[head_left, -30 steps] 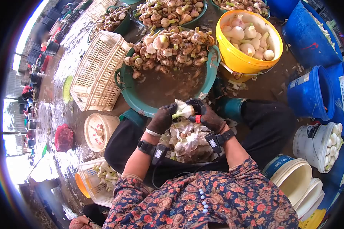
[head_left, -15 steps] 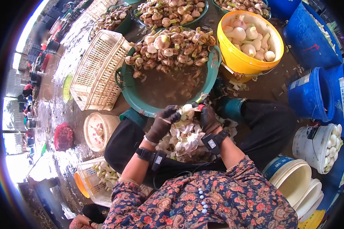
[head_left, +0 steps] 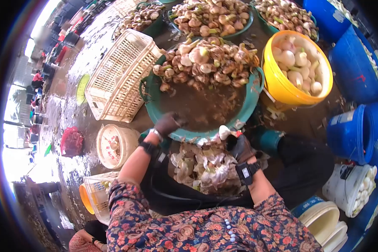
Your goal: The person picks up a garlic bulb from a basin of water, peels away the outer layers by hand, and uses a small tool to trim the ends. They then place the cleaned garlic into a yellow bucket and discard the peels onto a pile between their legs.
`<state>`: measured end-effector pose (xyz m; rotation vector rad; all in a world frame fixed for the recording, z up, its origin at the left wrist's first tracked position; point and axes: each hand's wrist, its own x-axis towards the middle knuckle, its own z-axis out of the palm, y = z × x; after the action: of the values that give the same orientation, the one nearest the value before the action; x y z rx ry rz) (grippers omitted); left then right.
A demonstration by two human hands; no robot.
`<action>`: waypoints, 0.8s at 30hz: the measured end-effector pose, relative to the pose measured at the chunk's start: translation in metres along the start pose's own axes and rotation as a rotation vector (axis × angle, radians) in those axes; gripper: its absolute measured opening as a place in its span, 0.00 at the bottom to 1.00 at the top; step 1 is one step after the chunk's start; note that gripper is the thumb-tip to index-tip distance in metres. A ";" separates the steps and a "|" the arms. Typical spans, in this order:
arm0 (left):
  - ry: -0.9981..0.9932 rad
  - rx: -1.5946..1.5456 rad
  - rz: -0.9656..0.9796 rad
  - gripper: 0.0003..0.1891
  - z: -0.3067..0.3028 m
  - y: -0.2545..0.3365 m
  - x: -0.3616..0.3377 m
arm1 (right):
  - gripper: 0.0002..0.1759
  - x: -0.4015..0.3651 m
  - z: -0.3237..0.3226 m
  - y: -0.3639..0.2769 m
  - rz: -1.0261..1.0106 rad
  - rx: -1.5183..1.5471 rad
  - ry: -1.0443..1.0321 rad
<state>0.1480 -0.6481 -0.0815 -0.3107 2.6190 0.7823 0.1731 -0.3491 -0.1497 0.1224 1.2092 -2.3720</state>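
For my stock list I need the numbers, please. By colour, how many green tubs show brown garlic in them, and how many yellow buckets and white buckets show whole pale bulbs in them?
Green tubs: 4
Yellow bucket: 1
White bucket: 1
Total: 6

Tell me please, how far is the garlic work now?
Done, by their look: pale bulbs in the yellow bucket and more in the white bucket. In hand: one white bulb at the fingers of the right hand; the left hand is by the tub. Left: brown bulbs heaped at the green tub, more in basins behind it.
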 end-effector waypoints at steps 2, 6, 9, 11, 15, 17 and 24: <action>0.162 0.009 -0.041 0.34 -0.013 -0.020 0.050 | 0.19 0.005 0.009 -0.007 0.008 0.012 0.073; 0.429 -0.063 -0.385 0.38 -0.034 -0.035 0.109 | 0.17 0.069 0.022 -0.005 0.189 0.329 0.203; 0.543 -0.018 -0.423 0.41 -0.023 -0.058 0.158 | 0.19 0.129 0.100 -0.040 -0.280 -0.181 0.028; 0.341 0.048 -0.543 0.37 -0.019 -0.072 0.188 | 0.24 0.160 0.143 -0.076 0.104 0.148 -0.240; 0.458 0.070 -0.520 0.29 -0.015 -0.061 0.191 | 0.23 0.157 0.156 -0.081 0.122 0.027 -0.188; 0.439 0.152 -0.510 0.31 -0.008 -0.084 0.194 | 0.21 0.143 0.128 -0.064 0.252 0.051 -0.151; -0.092 -0.512 0.103 0.25 0.030 -0.025 0.074 | 0.22 0.099 0.046 0.016 0.134 -0.667 0.292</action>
<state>0.0983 -0.6591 -0.1474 -0.2694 2.3291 1.4652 0.0982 -0.4293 -0.1618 0.3219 1.9921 -1.7643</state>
